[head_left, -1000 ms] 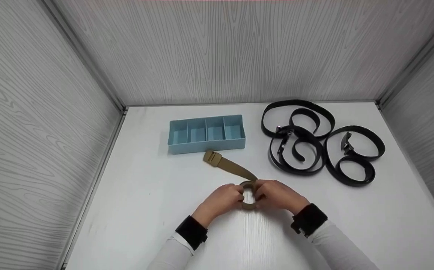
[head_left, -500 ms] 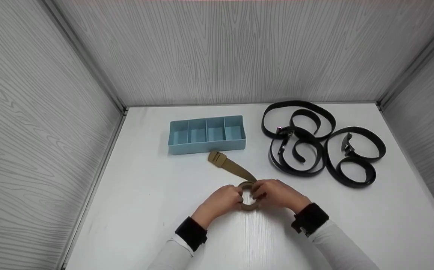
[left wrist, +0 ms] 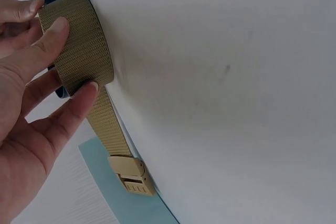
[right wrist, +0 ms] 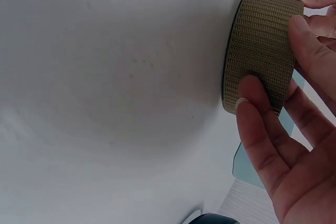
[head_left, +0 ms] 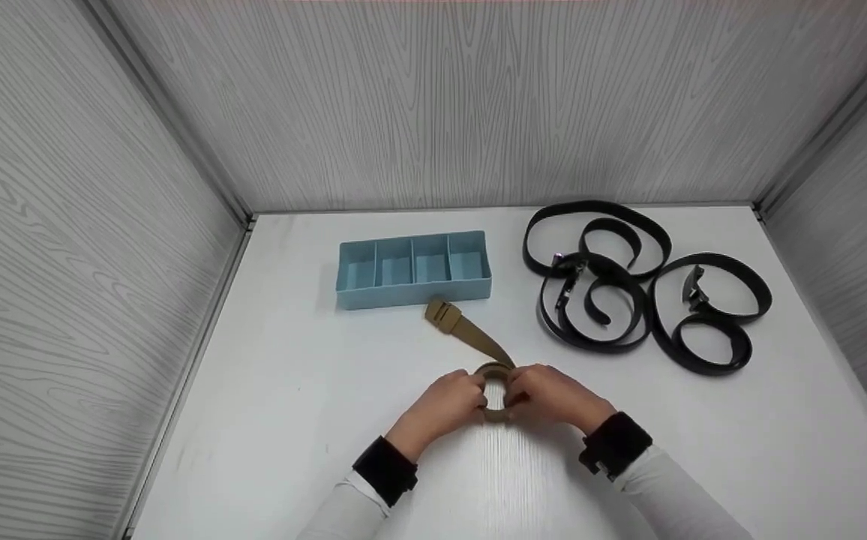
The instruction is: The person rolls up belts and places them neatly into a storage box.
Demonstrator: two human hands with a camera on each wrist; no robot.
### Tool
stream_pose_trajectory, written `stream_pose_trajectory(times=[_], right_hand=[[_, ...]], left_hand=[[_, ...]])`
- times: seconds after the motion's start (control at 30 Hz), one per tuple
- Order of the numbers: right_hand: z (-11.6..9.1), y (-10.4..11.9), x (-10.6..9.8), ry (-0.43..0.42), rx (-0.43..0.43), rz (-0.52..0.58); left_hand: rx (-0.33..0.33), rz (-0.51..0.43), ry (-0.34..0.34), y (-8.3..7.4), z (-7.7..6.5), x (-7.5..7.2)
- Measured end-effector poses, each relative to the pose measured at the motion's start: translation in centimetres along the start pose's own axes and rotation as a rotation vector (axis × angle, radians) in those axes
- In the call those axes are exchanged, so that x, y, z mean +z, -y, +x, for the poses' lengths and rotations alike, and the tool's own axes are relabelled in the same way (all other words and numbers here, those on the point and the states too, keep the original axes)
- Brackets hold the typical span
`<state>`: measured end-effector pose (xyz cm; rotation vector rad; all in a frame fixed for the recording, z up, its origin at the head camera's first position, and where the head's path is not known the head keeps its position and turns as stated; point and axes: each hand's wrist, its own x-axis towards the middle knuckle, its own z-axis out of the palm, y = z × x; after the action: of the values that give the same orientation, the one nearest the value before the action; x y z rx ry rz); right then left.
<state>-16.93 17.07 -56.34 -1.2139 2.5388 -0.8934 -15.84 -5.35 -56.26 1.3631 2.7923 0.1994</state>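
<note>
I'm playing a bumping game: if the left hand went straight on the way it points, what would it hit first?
The rolled tan belt, which the left hand holds; just beyond, probably the right hand, though depth is unclear.

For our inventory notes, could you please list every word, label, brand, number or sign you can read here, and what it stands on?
There is no readable text.
Tan belt and its plastic buckle: no lettering visible.
Blue tray: none on the sides that show.
Black belts: none legible; their metal buckles are too small to check for markings.
</note>
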Motion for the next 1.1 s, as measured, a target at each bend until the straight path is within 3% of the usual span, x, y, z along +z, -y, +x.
stream_pose_trajectory(times=[0.2,0.53,0.77,1.1], right_hand=[[-0.3,-0.2,-0.6,-0.027,-0.044,-0.053],[-0.7,-1.0,-1.4,-0.03,0.136,-0.077],[-1.8,-2.6,-2.4,-0.083,0.208,-0.076],[-2.1,-3.0,-2.1,-0.099,0.167,-0.126]], left_hand=[[0.012,-0.089,-0.003,0.7,0.0,0.2],[0.053,-0.11,-0.056,1.5,-0.2,0.7],[0.028,-0.149,-0.043,2.5,-0.5,0.4],[0.022,-0.127,-0.063,2.7,-0.6,0.2]])
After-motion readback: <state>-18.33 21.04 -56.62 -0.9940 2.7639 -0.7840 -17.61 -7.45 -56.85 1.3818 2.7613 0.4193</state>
